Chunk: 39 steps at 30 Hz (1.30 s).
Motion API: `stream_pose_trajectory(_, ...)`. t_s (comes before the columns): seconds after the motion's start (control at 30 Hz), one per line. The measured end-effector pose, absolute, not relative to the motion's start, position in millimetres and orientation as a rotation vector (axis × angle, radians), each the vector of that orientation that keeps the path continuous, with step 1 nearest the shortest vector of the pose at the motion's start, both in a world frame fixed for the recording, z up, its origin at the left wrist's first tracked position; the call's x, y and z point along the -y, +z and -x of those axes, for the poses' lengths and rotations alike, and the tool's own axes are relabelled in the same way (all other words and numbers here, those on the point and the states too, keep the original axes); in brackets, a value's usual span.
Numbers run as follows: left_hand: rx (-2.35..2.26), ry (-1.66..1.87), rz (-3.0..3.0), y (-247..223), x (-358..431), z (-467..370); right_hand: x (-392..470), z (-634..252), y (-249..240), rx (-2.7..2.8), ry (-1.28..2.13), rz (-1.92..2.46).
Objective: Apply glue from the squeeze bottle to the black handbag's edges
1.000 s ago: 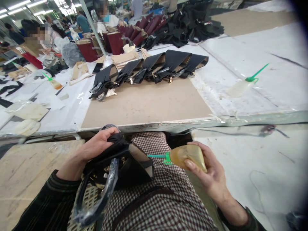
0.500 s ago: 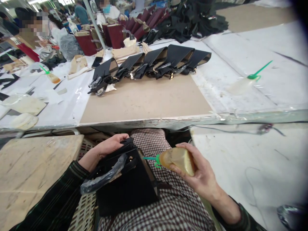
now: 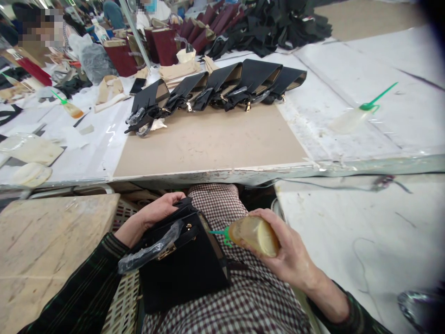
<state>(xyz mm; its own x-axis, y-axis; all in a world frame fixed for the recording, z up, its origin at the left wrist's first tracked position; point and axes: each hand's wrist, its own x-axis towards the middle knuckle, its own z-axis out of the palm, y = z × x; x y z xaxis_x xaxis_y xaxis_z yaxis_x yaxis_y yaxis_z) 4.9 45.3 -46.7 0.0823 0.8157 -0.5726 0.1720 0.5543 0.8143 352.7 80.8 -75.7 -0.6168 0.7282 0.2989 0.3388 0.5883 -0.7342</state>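
1. A black handbag (image 3: 184,273) is seen lying on the person's lap, over checked fabric, just below the near edge of the table (image 3: 215,176).
2. The left hand (image 3: 158,213) is laid on the bag's top edge; its grip is curled closed over that edge.
3. A plastic-wrapped handle (image 3: 151,248) is seen across the bag's front, beside a gold clasp (image 3: 167,252).
4. A squeeze bottle (image 3: 255,234) is clamped in the right hand (image 3: 285,257), the grip wrapped tight round its body. An amber liquid shows through the bottle's wall.
5. The bottle's green nozzle (image 3: 219,232) is pointed left and reaches the bag's open side edge; whether the tip actually touches cannot be told from here.
6. On the table's brown board (image 3: 212,144), a leaning row of black bags (image 3: 222,88) is counted: five of them, possibly more hidden at the left end, where wrapped handles bunch together.
7. Two more squeeze bottles are spotted lying on the table: a pale one with a green nozzle (image 3: 351,119) far right, and a small amber one (image 3: 71,109) far left.
8. Dark red bags (image 3: 163,46) are stood at the back, with a heap of black pieces (image 3: 278,28) beside them; neither can be counted with any certainty.
9. A slatted crate (image 3: 123,306) is glimpsed under the left forearm.
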Motion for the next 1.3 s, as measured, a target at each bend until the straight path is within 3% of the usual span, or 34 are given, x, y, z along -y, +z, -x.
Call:
stream_pose_trajectory(0.5,-1.478,0.556,-0.955,-45.2,-47.7,-9.8,-76.6,-368.5,-73.1,2.291,0.923,0.776)
stream_pose_trajectory(0.7,-1.484,0.543,-0.951,-47.7,-44.3,-11.3,-76.0,-368.1,-70.4,2.272,1.097,0.836)
stream_pose_trajectory(1.0,-1.541,0.475,-1.168,1.7,-37.6,-3.0,-89.5,-372.9,-70.5,1.853,1.457,1.324)
stream_pose_trajectory(1.13,-1.627,0.418,-1.319,20.7,-27.8,-3.5,-92.8,-379.4,-76.6,1.583,1.424,1.391)
stream_pose_trajectory(1.3,-1.603,0.465,-1.373,-1.0,-14.1,-17.8,-87.1,-379.8,-90.4,1.631,1.253,1.425)
